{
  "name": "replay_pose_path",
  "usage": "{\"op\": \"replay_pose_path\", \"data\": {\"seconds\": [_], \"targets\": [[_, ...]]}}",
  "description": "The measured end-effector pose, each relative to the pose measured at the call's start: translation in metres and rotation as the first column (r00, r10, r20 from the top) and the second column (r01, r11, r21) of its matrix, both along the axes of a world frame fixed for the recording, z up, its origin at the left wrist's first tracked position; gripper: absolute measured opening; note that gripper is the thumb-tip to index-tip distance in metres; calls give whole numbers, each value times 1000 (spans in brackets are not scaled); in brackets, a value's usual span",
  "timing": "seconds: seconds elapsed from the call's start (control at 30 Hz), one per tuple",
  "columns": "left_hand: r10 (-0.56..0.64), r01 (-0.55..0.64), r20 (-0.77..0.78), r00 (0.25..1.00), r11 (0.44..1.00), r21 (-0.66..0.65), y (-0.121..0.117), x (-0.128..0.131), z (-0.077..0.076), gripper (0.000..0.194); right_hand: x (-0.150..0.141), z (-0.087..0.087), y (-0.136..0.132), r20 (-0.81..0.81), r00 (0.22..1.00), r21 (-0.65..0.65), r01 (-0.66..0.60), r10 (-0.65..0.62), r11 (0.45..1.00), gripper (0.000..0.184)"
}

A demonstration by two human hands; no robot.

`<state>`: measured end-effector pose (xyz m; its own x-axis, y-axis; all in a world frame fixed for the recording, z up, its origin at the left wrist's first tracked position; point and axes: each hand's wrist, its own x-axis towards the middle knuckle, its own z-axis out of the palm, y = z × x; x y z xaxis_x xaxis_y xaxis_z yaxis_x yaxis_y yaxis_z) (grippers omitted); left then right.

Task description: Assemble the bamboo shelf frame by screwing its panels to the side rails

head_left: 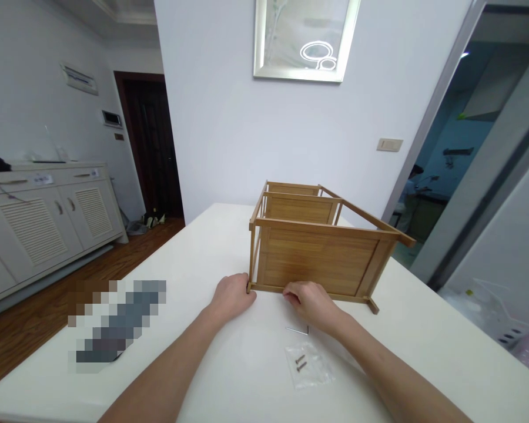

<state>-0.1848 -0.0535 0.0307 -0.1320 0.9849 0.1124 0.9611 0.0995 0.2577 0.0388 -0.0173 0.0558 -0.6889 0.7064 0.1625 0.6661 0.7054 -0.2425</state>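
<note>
A wooden shelf rack (320, 258) lies on its side on the white table (189, 252), its near panel facing me. My left hand (233, 298) is closed around the end of the leg at the rack's lower left corner. My right hand (311, 302) is at the lower rail of the near panel, fingers curled together; what is in them, if anything, is hidden. Just below that hand lies a hex key (297, 331). Nearer to me, a clear plastic bag (317, 370) lies flat with two screws (300, 363) showing in it.
A blurred-out dark object (123, 323) lies on the table at the left. The wall (216, 117) with a framed picture (306, 38) rises behind the table. A white cabinet (48, 217) stands at the left. Through the doorway at the right, a person (408, 194) is partly visible.
</note>
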Motion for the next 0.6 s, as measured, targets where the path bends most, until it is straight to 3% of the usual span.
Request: {"op": "replay_pose_path", "data": {"seconds": [0.13, 0.3, 0.4, 0.5, 0.6], "targets": [[53, -53, -7, 999, 999, 0, 4, -9, -1, 14, 10, -5, -1, 69, 994, 97, 73, -80, 993, 23], [104, -104, 1, 995, 995, 9, 9, -14, -5, 16, 46, -13, 2, 48, 969, 206, 226, -241, 952, 21], [107, -107, -3, 994, 994, 14, 11, -14, -7, 19, 69, -17, 7, -3, 919, 289, 379, -395, 879, 19], [99, -99, -12, 995, 995, 7, 12, -15, -8, 21, 81, -19, 12, -75, 844, 394, 514, -531, 762, 24], [103, -103, -17, 995, 995, -15, 14, -18, -8, 21, 84, -19, 16, -156, 821, 514, 542, -549, 664, 26]]}}
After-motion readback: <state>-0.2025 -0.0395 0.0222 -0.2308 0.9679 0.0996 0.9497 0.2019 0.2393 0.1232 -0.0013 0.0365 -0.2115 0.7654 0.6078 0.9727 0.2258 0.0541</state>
